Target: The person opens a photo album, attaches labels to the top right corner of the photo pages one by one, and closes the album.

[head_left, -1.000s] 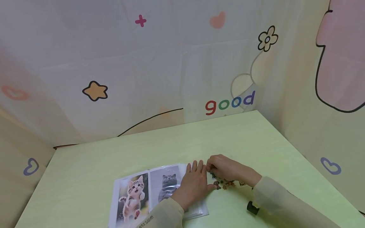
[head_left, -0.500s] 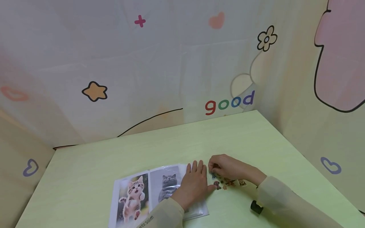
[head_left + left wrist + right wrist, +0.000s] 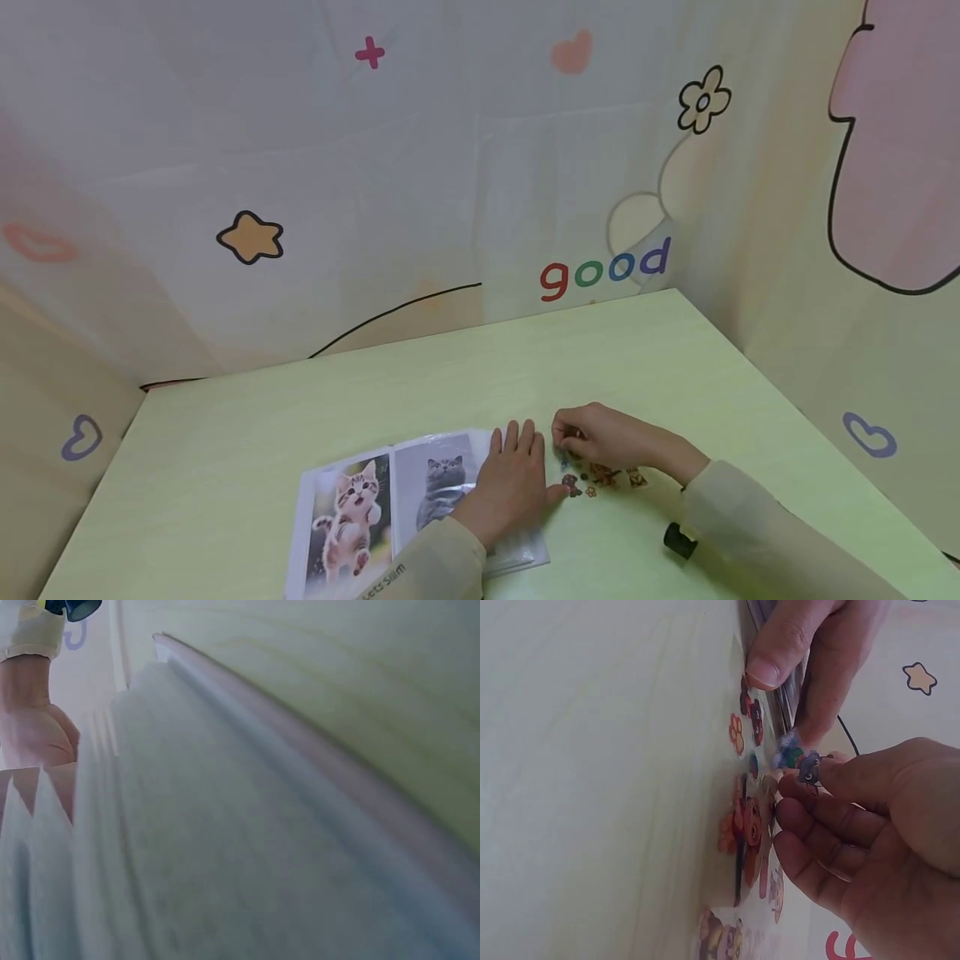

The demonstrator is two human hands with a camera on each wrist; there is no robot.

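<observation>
My left hand (image 3: pixel 517 487) lies flat with fingers spread on the right page of an open photo album (image 3: pixel 302 517). Its thumb reaches past the page edge toward loose stickers (image 3: pixel 573 486) on the table. Just right of the album, my right hand (image 3: pixel 600 437) pinches a small clear-backed sticker (image 3: pixel 808 766) with a grey cartoon animal between thumb and forefinger. Its other fingers are curled close by. In the right wrist view, several cartoon stickers lie beneath that hand, including an orange flower (image 3: pixel 736 733) and a larger red-brown figure (image 3: pixel 750 825).
Cat photos fill the album pages, a kitten (image 3: pixel 352 521) on the left and a grey cat (image 3: pixel 442 487) on the right. A small black object (image 3: pixel 679 541) shows under the right sleeve. Printed cloth walls (image 3: pixel 337 167) enclose the pale green table (image 3: pixel 247 433).
My right hand has drawn slightly right, away from the album's edge, uncovering more of the stickers. The black object has shifted along with the right sleeve. My left hand has stayed in place.
</observation>
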